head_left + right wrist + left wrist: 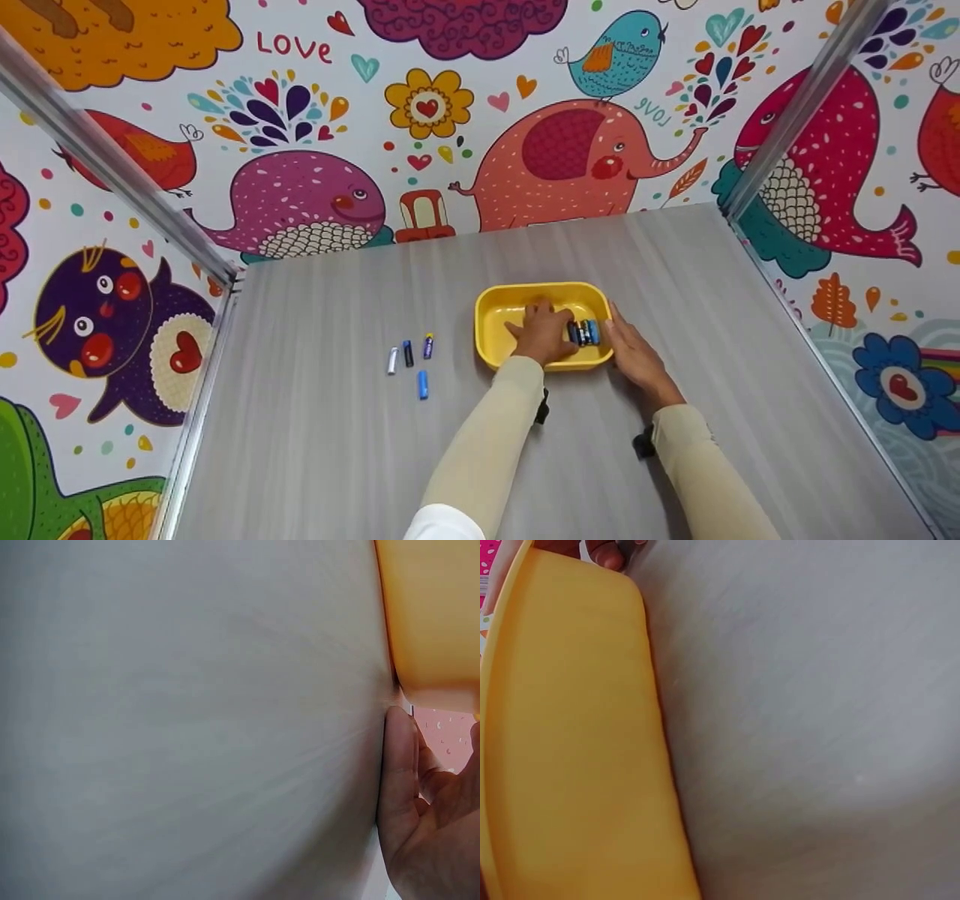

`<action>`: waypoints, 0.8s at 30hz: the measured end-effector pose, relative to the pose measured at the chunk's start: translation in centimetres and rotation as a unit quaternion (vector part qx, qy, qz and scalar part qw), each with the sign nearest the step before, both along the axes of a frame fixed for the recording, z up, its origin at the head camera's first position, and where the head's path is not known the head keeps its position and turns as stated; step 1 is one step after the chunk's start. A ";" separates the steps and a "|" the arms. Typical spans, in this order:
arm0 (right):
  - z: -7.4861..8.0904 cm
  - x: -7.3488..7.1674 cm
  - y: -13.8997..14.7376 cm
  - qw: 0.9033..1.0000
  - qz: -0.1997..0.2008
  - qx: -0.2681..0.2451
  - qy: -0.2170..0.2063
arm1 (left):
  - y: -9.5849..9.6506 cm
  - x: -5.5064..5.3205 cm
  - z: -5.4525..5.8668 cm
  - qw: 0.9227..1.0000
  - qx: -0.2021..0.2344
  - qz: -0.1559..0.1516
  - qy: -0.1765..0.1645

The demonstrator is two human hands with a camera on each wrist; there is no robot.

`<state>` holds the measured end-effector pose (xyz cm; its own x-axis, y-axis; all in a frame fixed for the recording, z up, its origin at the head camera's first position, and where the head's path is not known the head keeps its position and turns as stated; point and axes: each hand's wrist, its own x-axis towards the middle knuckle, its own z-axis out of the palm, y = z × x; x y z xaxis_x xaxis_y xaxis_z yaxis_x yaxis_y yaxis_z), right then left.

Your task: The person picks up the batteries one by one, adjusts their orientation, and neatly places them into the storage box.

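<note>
In the head view, a yellow plastic tub [487, 349] stands on the table. Several batteries [583, 332] lie side by side in its right half, dark and blue ones among them. My left hand [541, 331] reaches into the tub with its fingers spread, its thumb side against or close by the leftmost battery; the fingertips are partly hidden. Along the tub's right outer wall lies my right hand [636, 356], fingers straight. The right wrist view shows that hand [431, 832] near the tub's corner [435, 615]. Only the tub's outer wall [577, 727] fills the left wrist view's left side.
Left of the tub several loose batteries lie on the grey table [322, 420]: a silver one [393, 361], a black one [408, 353], a purple one [428, 346] and a blue one [423, 385]. Cartoon-printed walls [435, 180] with metal posts border the table.
</note>
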<state>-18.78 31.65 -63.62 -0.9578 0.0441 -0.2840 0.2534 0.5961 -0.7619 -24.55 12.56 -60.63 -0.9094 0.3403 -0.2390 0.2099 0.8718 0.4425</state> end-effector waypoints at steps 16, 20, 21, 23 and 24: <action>-0.3 -0.2 -0.4 1.000 0.014 0.019 0.012 | -3.3 0.7 3.5 0.998 0.060 0.010 0.027; -0.1 -0.2 -0.3 0.999 0.020 0.023 0.008 | -5.1 0.9 5.5 0.996 0.062 0.009 0.070; -0.1 -0.1 -0.2 1.000 0.019 0.018 0.006 | -5.6 1.0 5.9 0.995 0.058 0.009 0.082; -0.1 -0.1 -0.1 1.000 0.017 0.009 0.005 | -6.7 1.3 6.8 0.993 0.050 0.012 0.106; 0.0 -0.2 0.0 1.000 0.017 0.005 0.006 | -7.3 1.4 7.2 0.992 0.044 0.015 0.118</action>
<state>-18.94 31.62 -63.67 -0.9624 0.0136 -0.2714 0.2226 0.6126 -0.7584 -23.12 5.30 -53.46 -0.9464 0.3227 0.0110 0.2913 0.8389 0.4598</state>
